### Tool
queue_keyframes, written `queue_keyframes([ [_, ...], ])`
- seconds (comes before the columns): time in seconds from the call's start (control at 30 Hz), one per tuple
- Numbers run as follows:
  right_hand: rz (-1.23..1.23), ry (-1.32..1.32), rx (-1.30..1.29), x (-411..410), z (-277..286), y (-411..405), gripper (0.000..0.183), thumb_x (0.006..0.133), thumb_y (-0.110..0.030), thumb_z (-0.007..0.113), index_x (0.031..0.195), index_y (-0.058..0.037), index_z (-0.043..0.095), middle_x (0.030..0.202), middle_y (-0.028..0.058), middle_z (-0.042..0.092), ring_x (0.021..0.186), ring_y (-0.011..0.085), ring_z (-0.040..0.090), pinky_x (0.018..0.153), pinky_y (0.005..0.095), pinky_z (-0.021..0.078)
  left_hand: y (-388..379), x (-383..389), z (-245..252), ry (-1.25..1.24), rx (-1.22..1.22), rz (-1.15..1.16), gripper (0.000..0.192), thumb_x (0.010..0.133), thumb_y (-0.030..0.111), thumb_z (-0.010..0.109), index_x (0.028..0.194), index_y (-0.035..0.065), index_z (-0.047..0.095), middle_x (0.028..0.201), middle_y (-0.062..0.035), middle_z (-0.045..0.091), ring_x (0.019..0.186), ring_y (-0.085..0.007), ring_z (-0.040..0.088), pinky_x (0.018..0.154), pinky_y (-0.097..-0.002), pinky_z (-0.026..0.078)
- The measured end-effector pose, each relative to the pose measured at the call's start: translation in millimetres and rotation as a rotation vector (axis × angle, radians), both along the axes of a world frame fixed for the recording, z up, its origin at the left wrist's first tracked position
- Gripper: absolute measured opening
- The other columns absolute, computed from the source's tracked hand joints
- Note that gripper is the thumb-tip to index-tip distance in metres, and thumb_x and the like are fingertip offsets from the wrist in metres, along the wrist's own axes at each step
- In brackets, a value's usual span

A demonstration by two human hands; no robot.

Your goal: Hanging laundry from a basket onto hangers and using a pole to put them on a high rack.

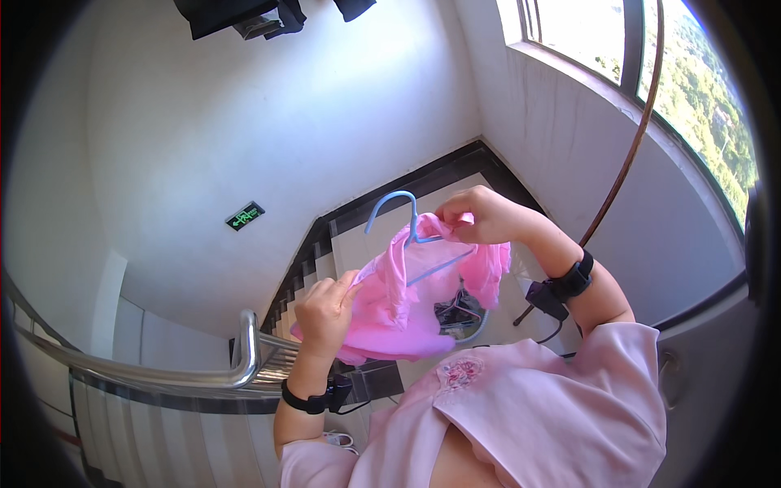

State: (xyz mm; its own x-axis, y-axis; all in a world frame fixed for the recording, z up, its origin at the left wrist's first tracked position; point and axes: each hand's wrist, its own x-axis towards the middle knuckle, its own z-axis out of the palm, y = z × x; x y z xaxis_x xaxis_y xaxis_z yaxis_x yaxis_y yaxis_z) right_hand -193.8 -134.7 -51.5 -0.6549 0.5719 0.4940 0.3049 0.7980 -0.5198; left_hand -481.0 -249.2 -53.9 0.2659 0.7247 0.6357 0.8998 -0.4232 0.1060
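A pink garment (384, 311) of thin cloth hangs in front of my chest. Inside its neck sits a blue clothes hanger (416, 227), the hook standing free above the collar. My left hand (326, 311) pinches the garment's edge on the left side. With fingers bent, my right hand (479, 213) grips the cloth near the collar on the right. The hanger's crossbar shows through the garment's opening; its left end is hidden by cloth. Below the garment is a basin (479, 329) with dark items and hangers, partly covered.
A steel handrail (183, 378) and descending stairs (305, 280) lie to the left. A brown pole (628, 152) leans by the window (695, 91) on the right. Dark clothes (232, 15) hang overhead. A lit exit sign (245, 216) is on the white wall.
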Motion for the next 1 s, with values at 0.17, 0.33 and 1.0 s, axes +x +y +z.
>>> queue_keyframes([
  [0.17, 0.294, 0.386, -0.934, -0.1, 5.5, 1.3, 0.012, 0.065, -0.001, 0.058, 0.069, -0.0008, 0.046, 0.066, 0.0028, 0.049, 0.066, 0.0092, 0.048, 0.058, 0.0235, 0.0395, -2.1, -1.7, -7.3, 0.081, 0.071, -0.029, 0.026, 0.066, 0.011, 0.070, 0.092, 0.0126, 0.067, 0.058, -0.0043, 0.047, 0.053, -0.0202, 0.050, 0.047, -0.0321, 0.040],
  [0.33, -0.068, 0.605, -0.135, -7.0, 3.8, 5.2, 0.017, 0.064, 0.011, 0.046, 0.077, 0.0001, 0.049, 0.079, 0.0061, 0.055, 0.072, 0.0111, 0.051, 0.064, 0.0234, 0.0420, 0.3, -10.7, -14.1, 0.087, 0.123, -0.019, 0.026, 0.065, 0.009, 0.069, 0.091, 0.0130, 0.067, 0.058, -0.0034, 0.046, 0.053, -0.0193, 0.050, 0.044, -0.0311, 0.039],
  [1.0, 0.019, 0.209, -0.107, -29.2, 36.7, -15.5, 0.016, 0.066, 0.011, 0.061, 0.071, -0.0037, 0.064, 0.072, 0.0042, 0.053, 0.068, 0.0147, 0.050, 0.057, 0.0261, 0.0414, 9.2, -9.5, -46.4, -0.099, -0.130, -0.076, 0.017, 0.071, 0.016, 0.070, 0.087, 0.0102, 0.066, 0.060, -0.0068, 0.050, 0.055, -0.0233, 0.052, 0.047, -0.0330, 0.040],
])
